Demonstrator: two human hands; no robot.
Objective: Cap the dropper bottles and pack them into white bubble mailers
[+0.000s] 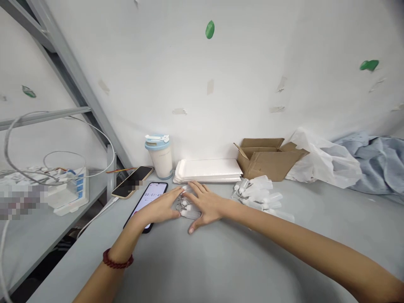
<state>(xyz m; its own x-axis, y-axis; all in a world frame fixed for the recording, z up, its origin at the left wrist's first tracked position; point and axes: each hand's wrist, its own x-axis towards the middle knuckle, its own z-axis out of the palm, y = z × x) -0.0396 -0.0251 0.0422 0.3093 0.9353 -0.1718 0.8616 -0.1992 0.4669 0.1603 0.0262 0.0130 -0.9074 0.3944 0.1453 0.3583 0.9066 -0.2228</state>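
– What are the hands doing over there?
– The right hand (206,204) is spread, thumb apart from the fingers, clenched on nothing. The left hand (162,207) is loosely curved, also unclenched. Together they ring a few small bottles (191,213) on the tabletop (202,269). Whether a hidden fingertip presses on one, I can't tell.

– How would those bottles handle?
– Light, I'd guess, and smooth, so apt to slip or roll. The walls look like thin plastic that might give if squeezed, though hardly fragile. I'd pinch one around the middle of its body, using gentle pressure.

– Is there room to move?
– Mostly toward the person, in front of both hands. On the left, a lit phone (154,191) lies under the left wrist, and the tabletop's edge slants away beyond it. Just behind the fingers sits a stack of white envelopes (208,169), with a lidded cup (160,155) beside it.

– And to the right?
– Another bottle pile (259,191) lies past the right wrist, with an opened cardboard box (268,162) behind, so sweeping that way looks tight.
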